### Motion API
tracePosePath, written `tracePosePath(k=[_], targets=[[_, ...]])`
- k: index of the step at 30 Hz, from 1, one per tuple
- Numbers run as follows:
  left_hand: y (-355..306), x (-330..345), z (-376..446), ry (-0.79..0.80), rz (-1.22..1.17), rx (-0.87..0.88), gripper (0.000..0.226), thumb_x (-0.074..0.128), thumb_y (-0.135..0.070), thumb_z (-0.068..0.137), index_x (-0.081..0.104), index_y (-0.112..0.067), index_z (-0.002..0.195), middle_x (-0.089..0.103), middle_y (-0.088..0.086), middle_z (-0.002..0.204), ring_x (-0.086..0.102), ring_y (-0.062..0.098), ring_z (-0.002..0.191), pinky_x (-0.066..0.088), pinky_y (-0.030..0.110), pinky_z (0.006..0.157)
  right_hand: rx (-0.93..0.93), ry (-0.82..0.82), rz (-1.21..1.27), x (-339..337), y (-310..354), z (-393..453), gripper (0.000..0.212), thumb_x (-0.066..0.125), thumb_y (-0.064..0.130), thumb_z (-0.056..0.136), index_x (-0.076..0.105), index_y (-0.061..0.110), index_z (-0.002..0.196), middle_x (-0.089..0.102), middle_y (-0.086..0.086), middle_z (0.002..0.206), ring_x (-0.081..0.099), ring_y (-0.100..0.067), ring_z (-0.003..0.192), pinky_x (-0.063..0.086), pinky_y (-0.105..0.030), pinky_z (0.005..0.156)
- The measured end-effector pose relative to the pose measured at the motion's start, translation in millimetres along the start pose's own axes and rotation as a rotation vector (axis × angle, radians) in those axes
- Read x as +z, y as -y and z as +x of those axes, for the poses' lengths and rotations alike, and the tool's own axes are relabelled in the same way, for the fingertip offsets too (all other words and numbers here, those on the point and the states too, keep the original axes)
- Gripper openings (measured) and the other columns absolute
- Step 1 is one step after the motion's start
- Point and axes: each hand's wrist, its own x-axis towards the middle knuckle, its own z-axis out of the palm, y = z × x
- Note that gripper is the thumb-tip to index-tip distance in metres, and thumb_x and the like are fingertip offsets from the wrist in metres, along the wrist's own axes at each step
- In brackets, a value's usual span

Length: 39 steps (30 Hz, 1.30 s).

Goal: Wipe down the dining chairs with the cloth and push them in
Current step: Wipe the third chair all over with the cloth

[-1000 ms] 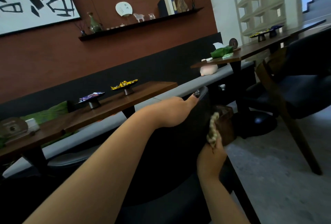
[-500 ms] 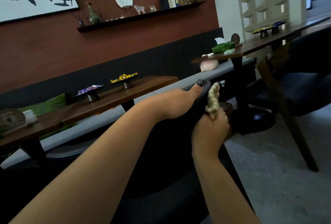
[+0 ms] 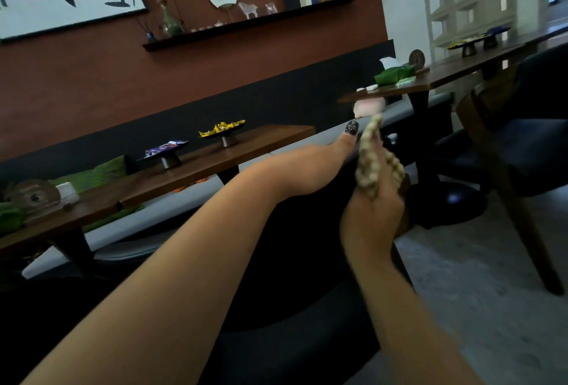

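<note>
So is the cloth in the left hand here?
No, the right hand grips the cloth against the chair back, while the left hand holds the chair's top edge.

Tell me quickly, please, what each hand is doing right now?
Left hand: closed, gripping the top edge of the chair back.
Right hand: closed, holding the cloth against the chair back.

The person is wearing no sleeves; both forearms are showing bare. The left hand (image 3: pixel 307 169) is wearing a dark patterned thumbnail, right beside the grip.
</note>
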Motion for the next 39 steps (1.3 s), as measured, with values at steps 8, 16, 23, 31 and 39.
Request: tracePosePath(k=[8,16,23,31,39], targets=[[-3,-4,-3,0.071,0.059,-0.015,0.064,0.005,-0.058,0.101,0.019,-0.027,0.156,0.032,0.01,0.156,0.032,0.025,0.141,0.019,0.035,0.113,0.518,-0.077,0.051,-17,-61,26,0.037,0.046,0.0,0.09,0.064,0.025,0.071,0.061,0.007,0.072,0.061,-0.02,0.077,0.046,-0.033,0.076],[3,-5,4,0.088,0.104,-0.013,0.052,0.009,-0.044,0.106,0.008,-0.03,0.157,0.039,0.014,0.149,0.042,0.03,0.131,0.025,0.038,0.111,0.87,-0.101,0.017,-23,-90,-33,0.033,0.035,0.003,0.093,0.067,0.011,0.096,0.065,-0.013,0.089,0.061,-0.028,0.082,0.045,-0.032,0.066],[9,-3,16,0.111,0.063,0.038,0.052,0.012,-0.036,0.107,-0.01,-0.036,0.154,0.044,0.019,0.143,0.055,0.028,0.109,0.034,0.038,0.099,0.574,-0.096,-0.053,-6,-58,-52,0.056,0.035,0.006,0.086,0.055,0.029,0.133,0.061,0.0,0.128,0.057,-0.019,0.116,0.045,-0.045,0.104],[48,-5,-7,0.019,-0.04,0.219,0.048,0.018,-0.043,0.107,0.041,-0.026,0.146,0.05,0.008,0.141,0.048,0.025,0.126,0.032,0.031,0.103,0.19,-0.051,0.1,-7,-11,-33,0.051,0.047,0.013,0.087,0.051,0.014,0.137,0.056,-0.007,0.134,0.05,-0.021,0.127,0.04,-0.05,0.107],[152,-30,-67,-0.048,0.164,0.298,0.043,0.015,-0.08,0.082,0.053,-0.062,0.078,0.056,-0.011,0.068,0.054,0.004,0.063,0.044,0.03,0.064,0.292,0.022,0.165,-14,-37,-17,0.044,0.051,0.019,0.097,0.043,0.012,0.14,0.05,-0.004,0.139,0.05,-0.008,0.124,0.039,-0.021,0.105]])
